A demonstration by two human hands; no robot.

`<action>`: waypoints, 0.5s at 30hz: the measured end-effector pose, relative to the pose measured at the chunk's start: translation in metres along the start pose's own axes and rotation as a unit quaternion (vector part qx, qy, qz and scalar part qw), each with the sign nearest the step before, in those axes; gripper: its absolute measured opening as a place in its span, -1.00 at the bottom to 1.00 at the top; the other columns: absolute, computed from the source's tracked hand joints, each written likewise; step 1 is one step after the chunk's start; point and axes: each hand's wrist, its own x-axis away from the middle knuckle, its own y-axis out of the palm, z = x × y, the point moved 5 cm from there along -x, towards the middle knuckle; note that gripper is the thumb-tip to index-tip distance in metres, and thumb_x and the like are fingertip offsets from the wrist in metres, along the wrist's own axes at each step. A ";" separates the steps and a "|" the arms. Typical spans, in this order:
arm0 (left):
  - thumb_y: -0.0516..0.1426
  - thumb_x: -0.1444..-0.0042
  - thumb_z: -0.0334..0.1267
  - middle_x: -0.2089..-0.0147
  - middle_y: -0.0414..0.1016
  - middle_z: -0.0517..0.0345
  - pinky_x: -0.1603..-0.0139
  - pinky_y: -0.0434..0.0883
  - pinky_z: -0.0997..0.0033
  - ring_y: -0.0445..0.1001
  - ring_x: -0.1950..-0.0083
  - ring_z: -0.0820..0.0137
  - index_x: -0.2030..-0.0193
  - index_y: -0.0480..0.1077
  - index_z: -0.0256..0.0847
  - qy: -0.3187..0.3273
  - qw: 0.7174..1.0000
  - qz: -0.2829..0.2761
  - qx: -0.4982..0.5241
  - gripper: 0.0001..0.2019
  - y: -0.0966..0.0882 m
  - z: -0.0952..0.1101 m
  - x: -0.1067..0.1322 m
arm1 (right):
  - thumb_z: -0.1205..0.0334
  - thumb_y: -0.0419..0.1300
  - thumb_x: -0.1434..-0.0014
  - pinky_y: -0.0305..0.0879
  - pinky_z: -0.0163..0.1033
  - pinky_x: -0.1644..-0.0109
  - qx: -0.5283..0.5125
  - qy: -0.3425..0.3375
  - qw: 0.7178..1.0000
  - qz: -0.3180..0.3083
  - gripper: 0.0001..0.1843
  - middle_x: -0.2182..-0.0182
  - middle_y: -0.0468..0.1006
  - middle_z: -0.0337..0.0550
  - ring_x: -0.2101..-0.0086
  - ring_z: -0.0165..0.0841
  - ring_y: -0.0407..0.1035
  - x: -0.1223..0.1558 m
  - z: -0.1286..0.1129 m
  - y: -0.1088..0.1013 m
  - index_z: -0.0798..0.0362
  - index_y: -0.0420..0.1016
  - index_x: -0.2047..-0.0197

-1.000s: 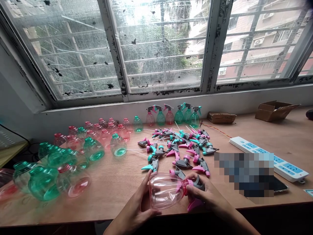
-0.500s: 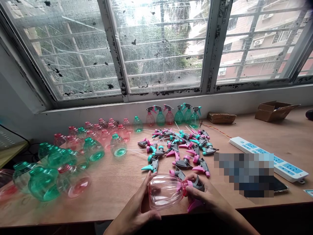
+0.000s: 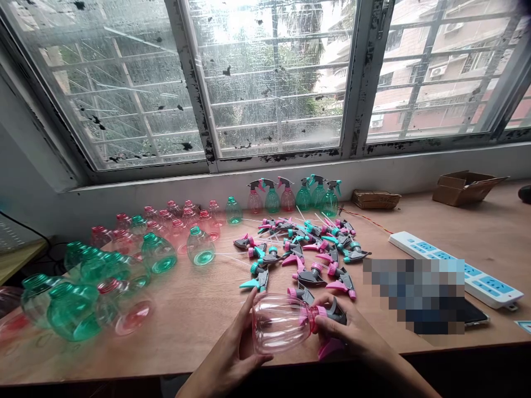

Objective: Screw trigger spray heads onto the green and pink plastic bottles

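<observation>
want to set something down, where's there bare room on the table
Bare tabletop lies between the left hand and the red bottle directly left of it, and between the power strip and the open cardboard box. It is crowded in the middle with spray heads and at left with bottles.

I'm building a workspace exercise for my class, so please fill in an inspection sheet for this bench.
Surface: brown tabletop.
Job's things: pink bottle held on its side, spray head at its neck; loose spray heads scattered beyond; headless bottles at left; six headed bottles near the wall.
Clutter: cardboard boxes, power strip, dark flat item, partly pixelated.
Hands: left hand cups the pink bottle's base; right hand grips the spray head.
Cables: thin orange wire; black cord, far left.
Surroundings: barred window.
</observation>
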 end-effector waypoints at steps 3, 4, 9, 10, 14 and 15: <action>0.25 -0.21 -0.42 -0.59 -0.12 0.15 -0.48 0.13 -0.01 0.18 -0.46 0.03 -0.51 -0.30 0.31 0.006 1.000 0.003 -0.002 -0.02 0.000 -0.002 0.000 | -0.09 0.40 -0.12 0.37 -0.23 0.28 0.006 -0.003 1.000 -0.010 -0.59 0.42 0.65 -0.22 0.41 -0.28 0.46 0.000 -0.001 0.001 0.05 0.49 0.17; 0.24 -0.22 -0.41 -0.58 -0.10 0.14 -0.46 0.17 0.01 0.22 -0.44 0.04 -0.51 -0.31 0.31 0.009 1.000 0.004 -0.002 -0.03 0.001 -0.003 0.000 | -0.09 0.39 -0.12 0.37 -0.23 0.28 0.011 -0.005 1.000 -0.011 -0.60 0.42 0.65 -0.21 0.40 -0.28 0.47 0.000 -0.001 0.001 0.05 0.49 0.17; 0.26 -0.22 -0.37 -0.58 -0.08 0.10 -0.42 0.26 0.05 0.16 -0.48 0.01 -0.50 -0.45 0.29 0.017 1.000 0.015 0.018 0.05 0.002 -0.005 -0.002 | -0.10 0.39 -0.13 0.37 -0.23 0.27 0.015 -0.004 1.000 -0.010 -0.59 0.42 0.67 -0.19 0.39 -0.26 0.50 0.000 -0.001 0.000 0.05 0.50 0.16; 0.26 -0.21 -0.37 -0.58 -0.10 0.11 -0.44 0.24 0.03 0.11 -0.50 0.01 -0.51 -0.46 0.28 0.013 1.000 0.014 0.024 0.06 0.002 -0.005 -0.002 | -0.10 0.39 -0.13 0.38 -0.22 0.26 0.012 -0.003 1.000 -0.010 -0.58 0.42 0.67 -0.19 0.38 -0.25 0.51 0.000 0.000 0.001 0.06 0.49 0.16; 0.32 -0.16 -0.35 -0.58 -0.09 0.10 -0.48 0.14 -0.03 0.12 -0.50 -0.02 -0.52 -0.31 0.22 -0.003 1.000 -0.001 0.029 0.04 0.002 -0.007 -0.001 | -0.12 0.38 -0.12 0.40 -0.19 0.23 0.009 0.001 1.000 -0.012 -0.57 0.41 0.68 -0.17 0.35 -0.21 0.53 0.000 -0.001 0.001 0.05 0.49 0.16; 0.34 -0.14 -0.34 -0.58 -0.08 0.10 -0.50 0.11 -0.05 0.10 -0.50 -0.02 -0.53 -0.26 0.20 -0.003 1.000 -0.005 0.028 0.03 0.001 -0.007 0.000 | -0.12 0.38 -0.12 0.40 -0.19 0.23 0.012 0.000 1.000 -0.013 -0.57 0.41 0.68 -0.17 0.36 -0.21 0.53 0.000 -0.002 0.002 0.05 0.49 0.16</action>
